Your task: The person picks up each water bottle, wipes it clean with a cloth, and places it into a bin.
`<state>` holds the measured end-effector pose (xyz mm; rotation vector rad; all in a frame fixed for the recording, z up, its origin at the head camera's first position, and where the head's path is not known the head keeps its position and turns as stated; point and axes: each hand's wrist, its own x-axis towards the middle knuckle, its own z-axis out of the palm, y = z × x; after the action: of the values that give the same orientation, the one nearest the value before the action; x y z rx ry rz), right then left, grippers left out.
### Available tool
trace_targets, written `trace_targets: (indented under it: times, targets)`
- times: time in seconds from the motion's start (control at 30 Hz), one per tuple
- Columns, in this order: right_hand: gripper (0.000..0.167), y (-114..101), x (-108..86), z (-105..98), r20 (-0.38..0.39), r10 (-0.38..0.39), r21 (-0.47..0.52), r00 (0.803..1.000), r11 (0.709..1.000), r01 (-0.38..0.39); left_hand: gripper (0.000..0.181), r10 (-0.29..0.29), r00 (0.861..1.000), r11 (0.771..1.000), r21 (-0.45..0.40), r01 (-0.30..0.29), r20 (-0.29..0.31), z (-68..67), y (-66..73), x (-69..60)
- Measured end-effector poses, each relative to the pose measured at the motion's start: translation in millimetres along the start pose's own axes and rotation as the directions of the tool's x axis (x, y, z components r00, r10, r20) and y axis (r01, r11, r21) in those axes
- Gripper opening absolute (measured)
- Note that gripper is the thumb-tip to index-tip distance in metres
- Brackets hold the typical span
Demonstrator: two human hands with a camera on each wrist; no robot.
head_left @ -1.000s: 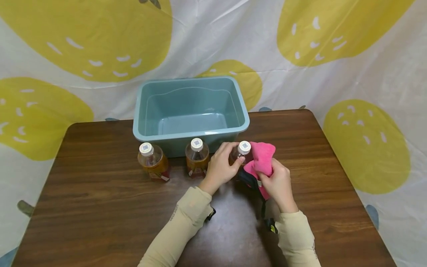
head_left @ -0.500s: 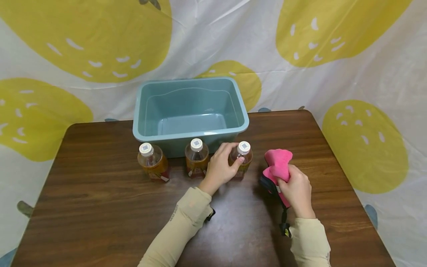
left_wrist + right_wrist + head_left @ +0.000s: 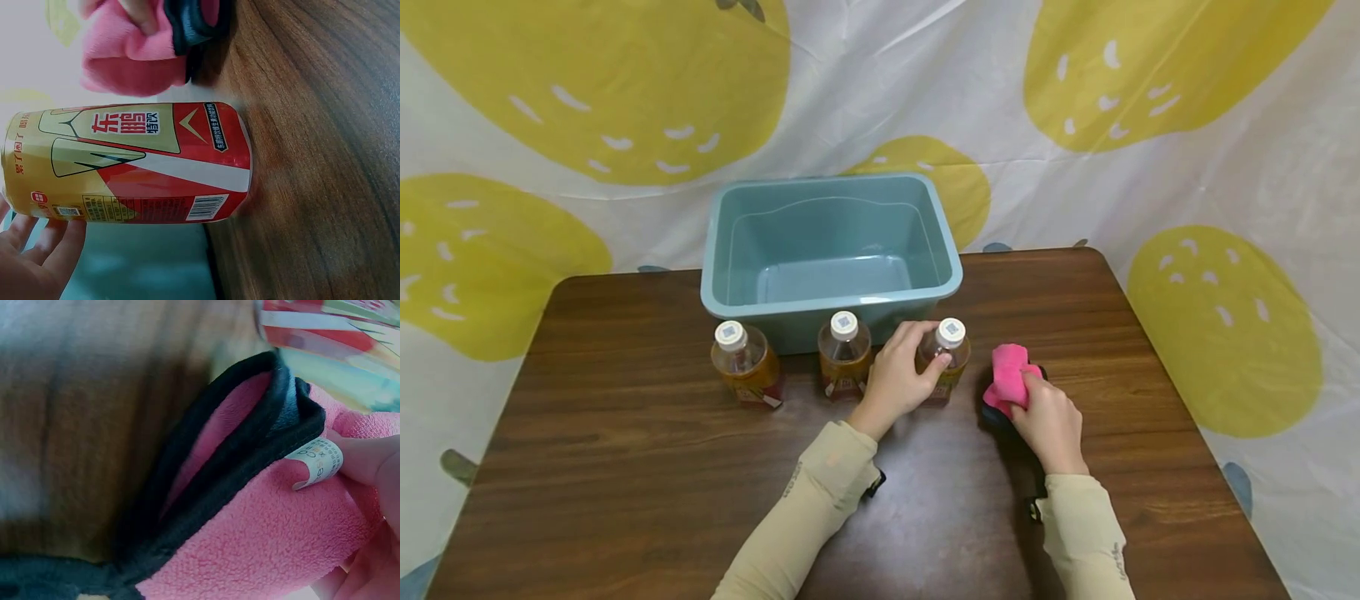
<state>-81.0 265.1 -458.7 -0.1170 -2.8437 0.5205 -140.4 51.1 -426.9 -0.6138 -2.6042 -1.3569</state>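
My left hand [image 3: 897,379] grips the rightmost bottle [image 3: 953,382] near its shoulder. That bottle stands upright, with a white cap and clear upper part. Its red-and-gold label [image 3: 156,156] fills much of the left wrist view. To the right of it, my right hand [image 3: 1051,423] pinches a bunched pink fleece cloth item [image 3: 1010,377], apart from the bottle. Black binding [image 3: 231,469] edges its folded opening in the right wrist view, with a white tag [image 3: 322,462] beside my thumb. Its full shape is hidden by the folds and my hand.
Two similar capped bottles stand to the left, one in the middle [image 3: 846,367] and one farther left [image 3: 748,371]. Behind them a blue-green plastic bin [image 3: 831,307] sits at the back of the brown wooden table [image 3: 625,467]. A patterned curtain [image 3: 1075,200] hangs behind.
My right hand has drawn the pink fleece item away from the bottle to the right, then lowered it closer to the table. My left hand stays on the bottle.
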Motion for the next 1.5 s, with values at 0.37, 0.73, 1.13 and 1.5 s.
trace_targets:
  times: [0.37, 0.73, 1.13, 1.5]
  targets:
    - [0.049, 5.0, 11.2, 21.0, 0.192, 0.005, -0.033, 0.981, 0.999, 0.001, 0.041, -0.005, 1.0, 1.0, 0.009, 0.005, 0.016, 0.1, -0.4, -0.1]
    - [0.071, 13.4, 26.8, 18.9, 0.35, 0.027, -0.035, 0.936, 0.999, -0.016, 0.041, 0.009, 1.0, 1.0, 0.011, -0.009, 0.01, -0.8, -0.4, -1.1]
    - [0.083, 14.3, 43.2, 17.4, 0.498, 0.103, -0.058, 0.861, 0.995, -0.086, 0.043, 0.023, 0.999, 0.999, 0.035, -0.024, 0.027, -4.4, -0.7, -1.2]
    - [0.081, 14.9, 44.2, 15.0, 0.497, 0.081, -0.07, 0.864, 0.996, -0.053, 0.044, 0.011, 0.991, 1.0, 0.016, -0.014, 0.13, -10.3, 3.7, 5.7]
